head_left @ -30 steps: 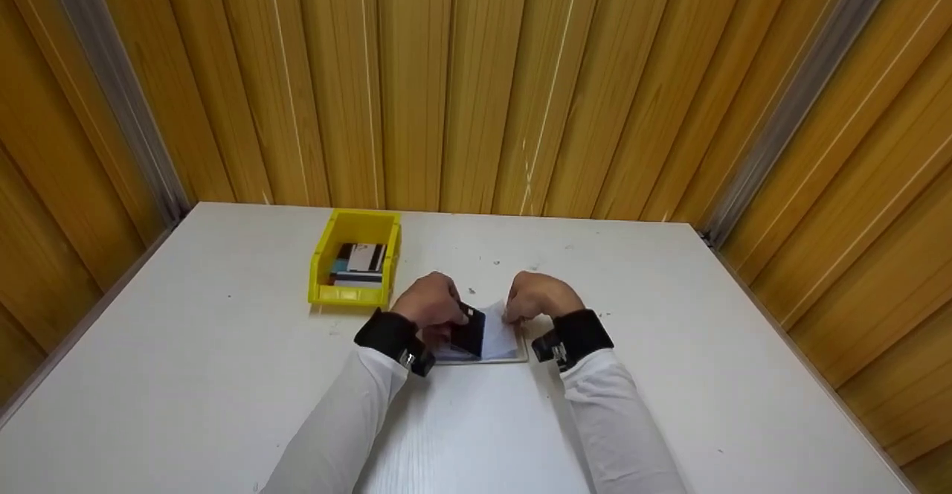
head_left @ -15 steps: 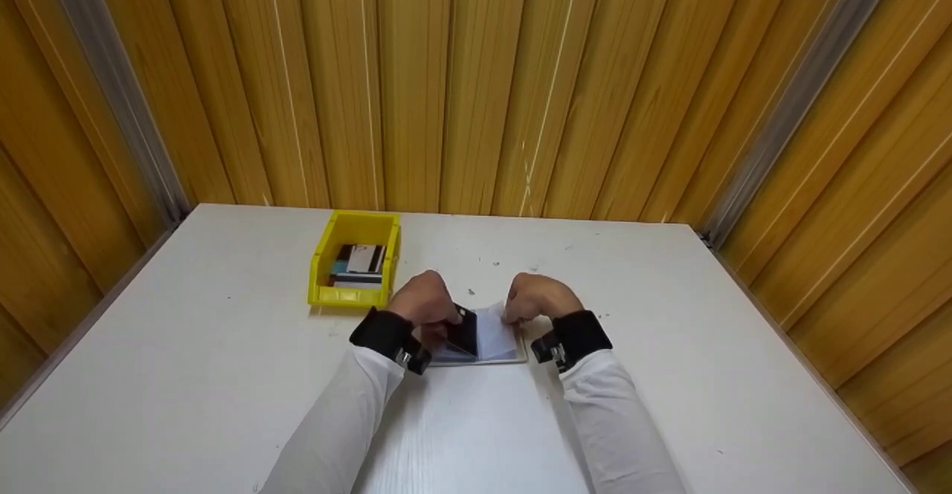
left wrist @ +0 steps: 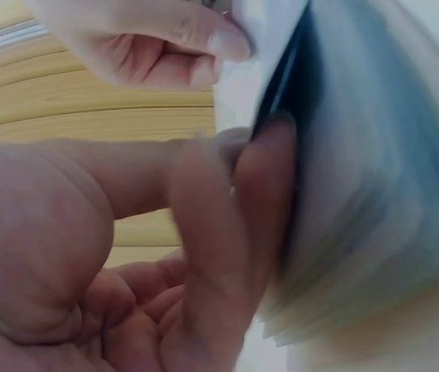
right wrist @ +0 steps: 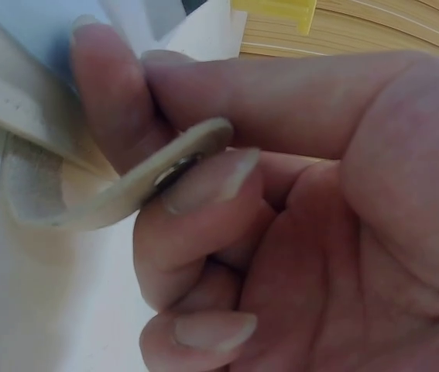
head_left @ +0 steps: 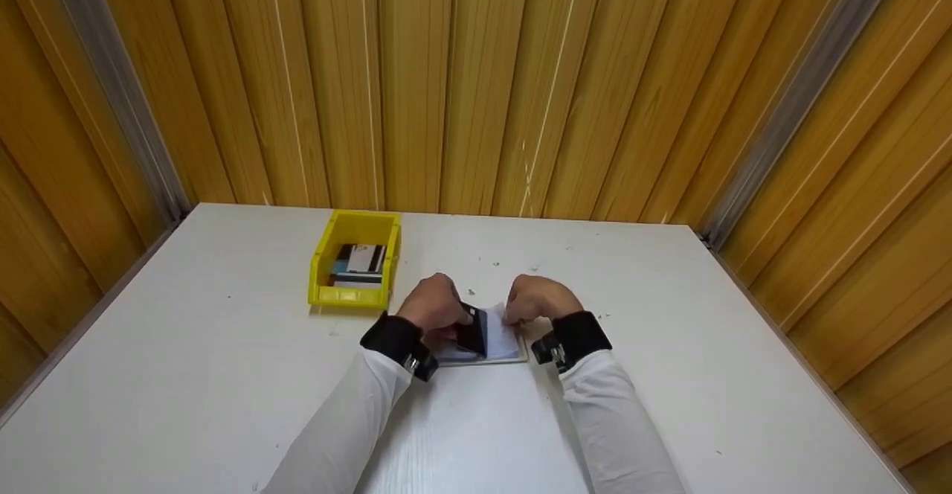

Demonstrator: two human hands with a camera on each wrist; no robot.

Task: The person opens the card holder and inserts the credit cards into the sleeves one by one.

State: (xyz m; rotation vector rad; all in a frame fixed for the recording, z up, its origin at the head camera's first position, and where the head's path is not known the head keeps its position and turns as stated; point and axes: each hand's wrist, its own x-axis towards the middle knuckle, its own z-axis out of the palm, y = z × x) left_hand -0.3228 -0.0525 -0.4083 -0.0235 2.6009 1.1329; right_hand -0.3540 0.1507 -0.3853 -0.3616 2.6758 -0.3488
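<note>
A card holder [head_left: 523, 354] with clear plastic sleeves and a cream cover lies open on the white table. My left hand [head_left: 433, 303] pinches a black card [head_left: 473, 336], tilted up over the holder's left half. In the left wrist view the card [left wrist: 287, 74] is seen almost edge-on, against a blurred fan of sleeves [left wrist: 374, 163]. My right hand [head_left: 541, 298] pinches a clear sleeve page [head_left: 502, 334] near its upper right corner. Its curled fingers also touch a cream strap [right wrist: 118, 190] with a metal snap. How far the card sits inside a sleeve cannot be told.
To the left, behind my left hand, stands a yellow bin [head_left: 348, 297] with several cards [head_left: 366, 257] in it. The white table [head_left: 223, 360] extends around the holder. Wood-patterned panel walls [head_left: 476, 85] rise at the back and both sides.
My left hand and the black card shifted slightly left, then came back to the right. The card now shows narrower than a second ago. My right hand stays in place.
</note>
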